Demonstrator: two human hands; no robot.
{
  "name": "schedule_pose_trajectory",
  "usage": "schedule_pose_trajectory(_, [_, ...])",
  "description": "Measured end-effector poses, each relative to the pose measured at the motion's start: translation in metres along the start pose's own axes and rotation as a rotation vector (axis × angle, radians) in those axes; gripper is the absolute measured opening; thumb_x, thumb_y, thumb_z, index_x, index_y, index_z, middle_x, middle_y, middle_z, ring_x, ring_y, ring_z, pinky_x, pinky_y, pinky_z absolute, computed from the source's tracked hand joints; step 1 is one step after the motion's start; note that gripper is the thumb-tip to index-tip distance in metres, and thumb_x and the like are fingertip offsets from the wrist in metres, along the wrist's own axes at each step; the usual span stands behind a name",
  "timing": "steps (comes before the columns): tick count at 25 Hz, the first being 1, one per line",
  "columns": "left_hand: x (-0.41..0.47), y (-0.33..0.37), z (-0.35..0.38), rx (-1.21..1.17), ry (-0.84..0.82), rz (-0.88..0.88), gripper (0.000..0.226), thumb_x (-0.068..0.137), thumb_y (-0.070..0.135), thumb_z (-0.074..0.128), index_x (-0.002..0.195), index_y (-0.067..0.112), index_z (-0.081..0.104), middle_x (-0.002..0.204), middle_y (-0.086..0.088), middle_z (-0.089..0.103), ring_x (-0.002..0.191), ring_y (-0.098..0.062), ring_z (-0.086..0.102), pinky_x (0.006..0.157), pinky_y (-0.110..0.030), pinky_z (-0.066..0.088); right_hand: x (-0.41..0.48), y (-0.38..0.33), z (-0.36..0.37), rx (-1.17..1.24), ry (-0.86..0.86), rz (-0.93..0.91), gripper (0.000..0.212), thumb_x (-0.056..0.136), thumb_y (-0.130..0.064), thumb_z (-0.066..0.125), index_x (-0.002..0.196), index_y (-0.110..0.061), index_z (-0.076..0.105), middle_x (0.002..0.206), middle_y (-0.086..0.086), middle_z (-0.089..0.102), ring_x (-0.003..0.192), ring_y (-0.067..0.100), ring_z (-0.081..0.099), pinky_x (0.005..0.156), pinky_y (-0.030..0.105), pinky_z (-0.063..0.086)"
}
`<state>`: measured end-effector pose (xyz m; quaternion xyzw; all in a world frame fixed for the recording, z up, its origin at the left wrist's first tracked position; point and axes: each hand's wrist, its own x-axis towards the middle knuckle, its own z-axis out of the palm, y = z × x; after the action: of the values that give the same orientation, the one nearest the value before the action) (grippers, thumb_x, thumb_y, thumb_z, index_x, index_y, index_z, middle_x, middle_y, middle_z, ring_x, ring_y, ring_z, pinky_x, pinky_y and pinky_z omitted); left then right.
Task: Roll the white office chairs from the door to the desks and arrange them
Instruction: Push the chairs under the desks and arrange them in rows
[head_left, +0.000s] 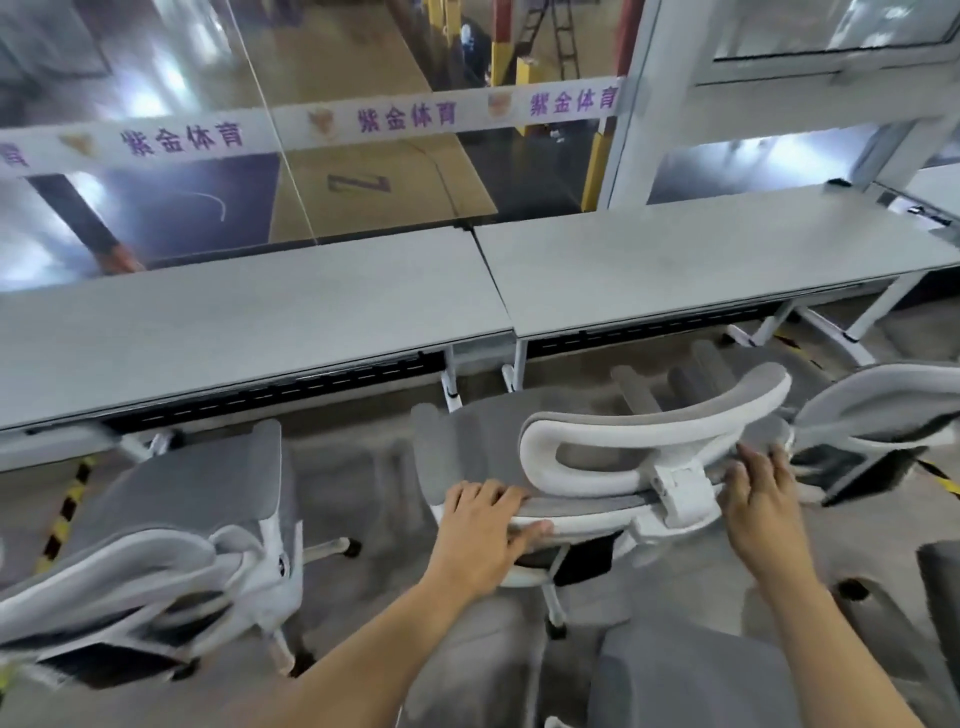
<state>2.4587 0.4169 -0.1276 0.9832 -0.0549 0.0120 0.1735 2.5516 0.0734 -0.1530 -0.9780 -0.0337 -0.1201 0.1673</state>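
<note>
The middle chair (467, 447) stands on the floor just in front of the place where the left desk (234, 322) and the right desk (701, 260) meet, with its seat turned to the desks and its back turned to the person. It has a white plastic frame and gray mesh on the seat and on the backrest (582, 501). Above the backrest sits a curved headrest (675, 421), white at the rim and gray inside, joined by a white bracket (680, 488). The picture is blurred here, so the armrests and the wheels are not clear. The left hand (483, 525) grasps the top edge of the backrest, fingers laid over it and the thumb pressed under the rim. The right hand (758, 499) rests on the same edge just right of the bracket, with fingers stretched forward and fairly straight, not closed round anything. A left chair (197, 499) of the same kind stands before the left desk, and a right chair (872, 410) before the right desk, both near the middle one. Behind the desks is a glass wall (156, 218) with a white banner (405, 117) bearing purple characters. Striped yellow and black tape (67, 509) runs on the floor at the left.
</note>
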Motion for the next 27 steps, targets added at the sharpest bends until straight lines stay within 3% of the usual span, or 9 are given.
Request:
schedule_pose_trajectory(3, [0.007,0.01,0.007,-0.008,-0.001,-0.033,0.079,0.089,0.081,0.008,0.122,0.031,0.06,0.113,0.005,0.058,0.107,-0.023,0.055,0.112,-0.045,0.029,0.019,0.003,-0.008,0.087,-0.121,0.051,0.045,0.096,-0.024,0.03,0.108,0.009,0.059,0.13,0.03,0.054,0.134,0.057,0.036,0.107,0.065,0.036])
schedule_pose_trajectory(5, [0.015,0.011,0.008,-0.002,-0.036,-0.035,0.085,0.086,0.082,0.003,0.126,0.03,0.057,0.119,0.005,0.055,0.115,-0.022,0.052,0.118,-0.047,0.019,0.023,0.003,-0.011,0.127,-0.111,0.162,0.057,0.098,-0.036,0.023,0.121,0.001,0.059,0.142,0.021,0.049,0.143,0.044,0.029,0.114,0.055,0.031])
schedule_pose_trajectory(7, [0.023,0.009,0.009,0.002,-0.06,-0.044,0.084,0.086,0.082,0.003,0.128,0.031,0.054,0.122,0.005,0.053,0.118,-0.022,0.05,0.12,-0.047,0.014,0.026,0.008,-0.006,0.151,-0.09,0.16,0.059,0.099,-0.039,0.019,0.123,-0.001,0.059,0.145,0.016,0.049,0.149,0.037,0.021,0.117,0.05,0.024])
schedule_pose_trajectory(10, [0.037,0.012,0.006,-0.011,-0.065,-0.049,0.082,0.085,0.083,0.006,0.129,0.031,0.053,0.123,0.005,0.053,0.119,-0.022,0.048,0.119,-0.046,0.016,0.04,0.01,-0.011,0.233,-0.125,0.231,0.056,0.101,-0.042,0.022,0.132,-0.008,0.053,0.152,0.015,0.041,0.15,0.03,0.02,0.117,0.046,0.024])
schedule_pose_trajectory(13, [0.041,0.012,0.006,-0.017,-0.074,-0.058,0.072,0.087,0.081,0.014,0.127,0.035,0.052,0.122,0.007,0.052,0.113,-0.021,0.048,0.11,-0.039,0.027,0.048,0.011,-0.01,0.269,-0.093,0.244,0.053,0.102,-0.045,0.024,0.137,-0.014,0.05,0.157,0.018,0.036,0.152,0.025,0.017,0.12,0.046,0.023])
schedule_pose_trajectory(18, [0.038,0.01,0.008,-0.04,-0.061,-0.077,0.064,0.09,0.079,0.022,0.129,0.037,0.051,0.122,0.011,0.051,0.112,-0.02,0.044,0.108,-0.036,0.028,0.049,0.001,-0.015,0.288,-0.057,0.268,0.046,0.102,-0.039,0.031,0.131,-0.011,0.054,0.154,0.022,0.04,0.152,0.026,0.018,0.121,0.047,0.024])
schedule_pose_trajectory(22, [0.036,0.003,0.003,-0.038,-0.058,-0.074,0.068,0.089,0.08,0.019,0.13,0.036,0.052,0.123,0.01,0.052,0.114,-0.021,0.044,0.109,-0.037,0.028,0.039,-0.005,-0.015,0.251,0.013,0.18,0.033,0.104,-0.015,0.043,0.128,0.002,0.058,0.145,0.026,0.045,0.144,0.046,0.029,0.115,0.051,0.028])
schedule_pose_trajectory(27, [0.03,0.006,-0.002,-0.033,-0.065,-0.092,0.061,0.092,0.075,0.027,0.13,0.035,0.053,0.125,0.008,0.054,0.117,-0.021,0.047,0.111,-0.04,0.027,0.036,-0.007,-0.017,0.264,-0.041,0.184,0.04,0.107,-0.024,0.035,0.135,-0.003,0.053,0.153,0.021,0.04,0.151,0.035,0.018,0.121,0.048,0.02])
